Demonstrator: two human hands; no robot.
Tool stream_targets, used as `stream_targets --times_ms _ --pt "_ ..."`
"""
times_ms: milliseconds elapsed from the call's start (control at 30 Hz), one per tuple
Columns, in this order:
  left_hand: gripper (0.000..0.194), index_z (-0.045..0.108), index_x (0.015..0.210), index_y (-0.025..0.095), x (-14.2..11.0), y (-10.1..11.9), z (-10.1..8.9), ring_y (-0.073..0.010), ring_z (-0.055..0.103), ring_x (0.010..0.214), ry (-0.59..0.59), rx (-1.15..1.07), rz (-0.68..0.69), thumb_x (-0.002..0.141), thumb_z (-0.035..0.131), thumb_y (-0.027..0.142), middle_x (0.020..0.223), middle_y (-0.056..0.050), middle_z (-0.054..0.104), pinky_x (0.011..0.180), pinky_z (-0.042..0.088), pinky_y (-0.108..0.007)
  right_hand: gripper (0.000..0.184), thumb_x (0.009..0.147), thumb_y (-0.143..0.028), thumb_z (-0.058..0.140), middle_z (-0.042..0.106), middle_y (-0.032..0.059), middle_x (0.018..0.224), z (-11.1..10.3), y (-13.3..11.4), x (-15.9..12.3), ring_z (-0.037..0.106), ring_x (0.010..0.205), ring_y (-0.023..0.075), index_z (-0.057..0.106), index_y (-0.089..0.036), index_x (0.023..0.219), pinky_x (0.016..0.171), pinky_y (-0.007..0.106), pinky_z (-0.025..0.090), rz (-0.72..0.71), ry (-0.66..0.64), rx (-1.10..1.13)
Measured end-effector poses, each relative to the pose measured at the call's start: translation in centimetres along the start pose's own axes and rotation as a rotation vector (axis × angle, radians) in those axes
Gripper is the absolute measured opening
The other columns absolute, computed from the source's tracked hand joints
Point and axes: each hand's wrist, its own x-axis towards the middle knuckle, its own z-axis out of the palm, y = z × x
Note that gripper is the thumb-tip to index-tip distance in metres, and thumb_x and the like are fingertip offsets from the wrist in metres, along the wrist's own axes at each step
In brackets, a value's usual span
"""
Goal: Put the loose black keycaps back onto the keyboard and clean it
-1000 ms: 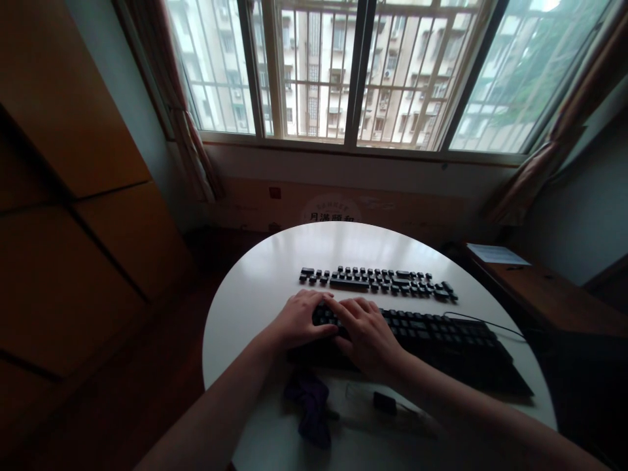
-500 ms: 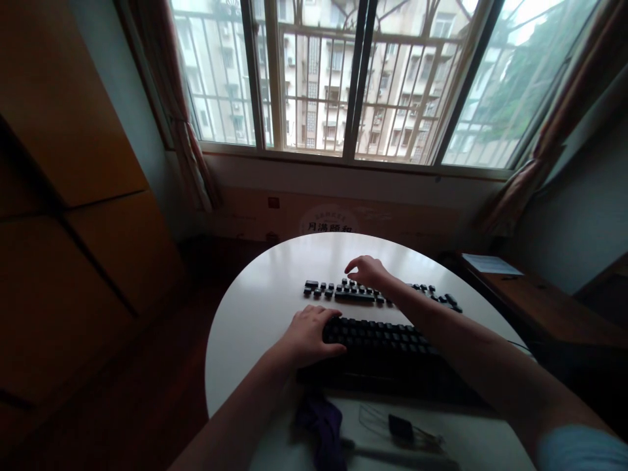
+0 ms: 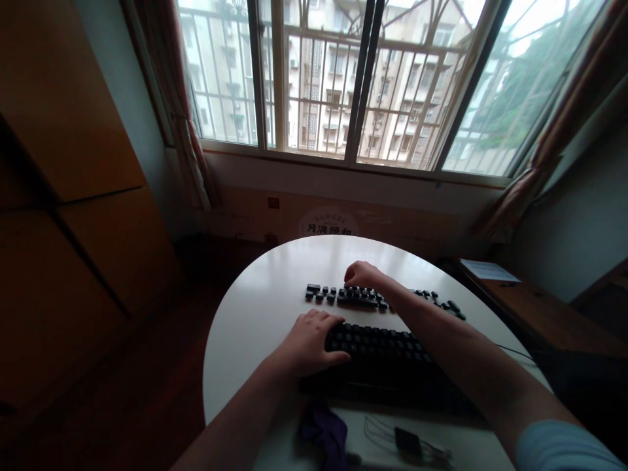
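A dark keyboard (image 3: 380, 340) lies on the round white table. My left hand (image 3: 311, 340) grips its left end, with the fingers at the far corner and the thumb on the near side. Beyond it, loose black keycaps (image 3: 360, 297) are laid out in rows, a long spacebar keycap among them. My right hand (image 3: 364, 275) is at these rows, its fingers curled down and pressed together. What sits between those fingertips is hidden. My right forearm crosses over the keyboard and covers part of both.
Near me on the table (image 3: 235, 340) lie a purple cloth (image 3: 324, 432) and a wire keycap puller (image 3: 408, 441) with a dark middle. A cable (image 3: 513, 351) runs off at the right. A side desk with a paper sheet (image 3: 490, 270) stands there too.
My right hand has lowered onto the keycap rows, and its fingers have gone from spread to closed. My left hand keeps its place on the keyboard. The view has shifted slightly.
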Motion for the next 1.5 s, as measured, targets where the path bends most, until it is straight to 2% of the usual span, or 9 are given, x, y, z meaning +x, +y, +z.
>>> stream_targets --times_ms 167,333,467,600,733,867,1000,1300,1500 --pt "0.060 0.061 0.129 0.025 -0.1 0.3 -0.1 -0.0322 0.053 0.119 0.030 0.006 0.054 0.074 0.078 0.044 0.126 -0.009 0.063 0.104 0.039 -0.049 0.016 0.071 -0.020 0.074 0.076 0.0013 0.085 0.8 0.2 0.3 0.069 0.077 0.0147 0.080 -0.020 0.087 0.069 0.019 0.048 -0.027 0.027 0.040" --pt "0.056 0.059 0.130 0.025 -0.4 -0.1 -0.3 -0.0305 0.052 0.121 0.057 -0.021 0.090 0.079 0.075 0.040 0.128 -0.008 0.062 0.106 0.039 -0.048 0.013 0.081 -0.023 0.071 0.075 0.0030 0.091 -0.3 -0.5 -1.3 0.069 0.085 0.0166 0.078 -0.020 0.091 0.078 0.023 0.049 -0.099 0.227 0.100" --pt "0.052 0.060 0.129 0.025 -0.2 -0.5 -0.1 -0.0304 0.053 0.119 0.064 -0.052 0.084 0.081 0.073 0.040 0.127 -0.008 0.063 0.105 0.039 -0.048 0.012 0.087 -0.029 0.068 0.074 0.0019 0.095 -1.5 -0.7 -6.5 0.067 0.090 0.0158 0.076 -0.022 0.093 0.085 0.025 0.048 -0.183 0.392 0.164" --pt "0.038 0.062 0.125 0.022 0.4 -1.2 0.3 -0.0301 0.055 0.118 0.126 -0.112 0.056 0.089 0.062 0.038 0.124 -0.010 0.065 0.103 0.042 -0.048 0.008 0.085 -0.030 0.071 0.072 0.0021 0.085 0.1 -0.4 -13.7 0.065 0.085 0.0169 0.075 -0.023 0.087 0.081 0.028 0.049 -0.355 0.571 0.324" --pt "0.033 0.065 0.120 0.020 0.7 -1.8 0.6 -0.0294 0.057 0.117 0.198 -0.158 0.030 0.090 0.060 0.032 0.120 -0.011 0.066 0.103 0.043 -0.047 0.007 0.086 -0.029 0.072 0.072 0.0038 0.085 3.4 -0.4 -17.8 0.064 0.084 0.0168 0.076 -0.023 0.085 0.077 0.028 0.052 -0.507 0.479 0.458" --pt "0.039 0.064 0.119 0.022 0.4 -1.3 0.5 -0.0290 0.056 0.116 0.202 -0.166 0.066 0.081 0.070 0.028 0.120 -0.010 0.065 0.102 0.044 -0.045 0.002 0.081 -0.025 0.077 0.074 0.0019 0.084 5.6 -1.0 -18.3 0.065 0.086 0.0175 0.076 -0.024 0.084 0.083 0.031 0.050 -0.614 0.441 0.444" --pt "0.040 0.064 0.119 0.024 0.2 -0.8 0.3 -0.0273 0.055 0.117 0.227 -0.172 0.086 0.079 0.070 0.023 0.120 -0.008 0.064 0.103 0.044 -0.044 0.003 0.082 -0.023 0.076 0.076 -0.0009 0.087 6.3 -1.5 -18.4 0.065 0.089 0.0173 0.075 -0.026 0.082 0.090 0.035 0.045 -0.657 0.443 0.411" --pt "0.039 0.065 0.116 0.023 0.1 -0.9 0.3 -0.0263 0.058 0.113 0.204 -0.200 0.104 0.077 0.070 0.022 0.118 -0.008 0.064 0.102 0.046 -0.042 0.006 0.084 -0.020 0.074 0.076 -0.0044 0.091 6.2 -1.7 -18.9 0.065 0.094 0.0164 0.072 -0.026 0.081 0.092 0.035 0.040 -0.706 0.498 0.362" --pt "0.034 0.067 0.113 0.023 0.2 -1.0 0.1 -0.0241 0.060 0.108 0.284 -0.249 0.088 0.080 0.065 0.022 0.113 -0.006 0.067 0.098 0.048 -0.040 0.003 0.086 -0.023 0.072 0.075 -0.0039 0.092 5.7 -1.5 -19.2 0.062 0.092 0.0166 0.073 -0.026 0.086 0.091 0.035 0.039 -0.706 0.486 0.308"
